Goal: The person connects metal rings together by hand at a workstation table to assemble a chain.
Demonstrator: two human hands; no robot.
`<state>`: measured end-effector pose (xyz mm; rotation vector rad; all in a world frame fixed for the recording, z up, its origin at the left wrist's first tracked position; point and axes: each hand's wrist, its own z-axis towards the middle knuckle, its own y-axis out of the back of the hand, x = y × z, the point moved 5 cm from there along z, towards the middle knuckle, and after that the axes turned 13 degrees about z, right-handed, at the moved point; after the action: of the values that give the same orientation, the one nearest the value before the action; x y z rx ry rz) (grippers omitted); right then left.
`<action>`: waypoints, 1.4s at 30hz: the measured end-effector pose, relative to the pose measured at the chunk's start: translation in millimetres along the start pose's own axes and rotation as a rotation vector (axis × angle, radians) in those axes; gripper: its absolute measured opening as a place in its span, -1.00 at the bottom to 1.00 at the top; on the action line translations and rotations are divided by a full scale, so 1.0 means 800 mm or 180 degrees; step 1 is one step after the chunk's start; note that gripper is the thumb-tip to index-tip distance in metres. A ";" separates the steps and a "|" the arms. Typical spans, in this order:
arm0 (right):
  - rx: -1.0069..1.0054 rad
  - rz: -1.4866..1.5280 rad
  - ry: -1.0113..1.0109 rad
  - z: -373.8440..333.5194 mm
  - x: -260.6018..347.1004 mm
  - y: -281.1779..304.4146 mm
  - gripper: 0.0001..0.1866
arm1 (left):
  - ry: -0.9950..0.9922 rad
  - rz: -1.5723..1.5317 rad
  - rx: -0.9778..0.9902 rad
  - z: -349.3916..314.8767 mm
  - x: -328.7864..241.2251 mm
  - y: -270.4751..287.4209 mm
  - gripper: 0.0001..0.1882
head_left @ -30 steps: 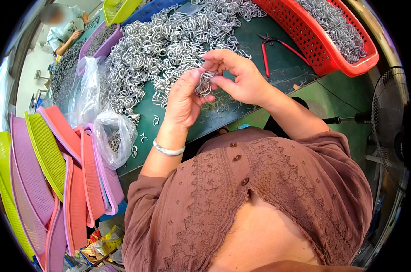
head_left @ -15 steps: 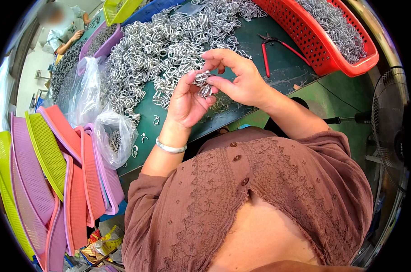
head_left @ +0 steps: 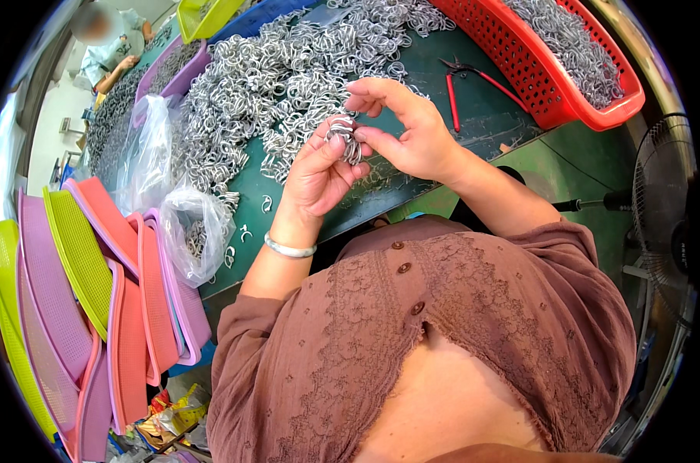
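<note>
Holding metal pieces [head_left: 348, 148]; table edge [head_left: 390, 205] near

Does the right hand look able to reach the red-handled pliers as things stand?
Probably yes: the red-handled pliers lie near the right hand, with nothing lying over them. That hand, however, is at the metal rings in the left hand.
</note>
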<state>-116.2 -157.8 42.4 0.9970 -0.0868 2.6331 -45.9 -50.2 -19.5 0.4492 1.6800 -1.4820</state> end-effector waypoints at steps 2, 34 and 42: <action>0.0049 0.0157 -0.0092 -0.002 -0.003 0.000 -0.50 | -0.0010 -0.0029 0.0058 0.000 0.000 0.001 -0.69; 0.0184 0.0166 -0.0132 -0.003 0.004 -0.008 -0.49 | -0.0001 -0.0148 0.0272 -0.001 0.006 -0.014 -0.49; 0.0173 0.0081 -0.0138 -0.003 0.006 -0.007 -0.51 | 0.0060 -0.0277 0.0168 -0.001 0.009 -0.015 -0.50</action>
<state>-119.8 -150.3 43.3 1.0780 -0.0383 2.6504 -59.1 -54.1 -17.9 0.4242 1.6974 -1.5928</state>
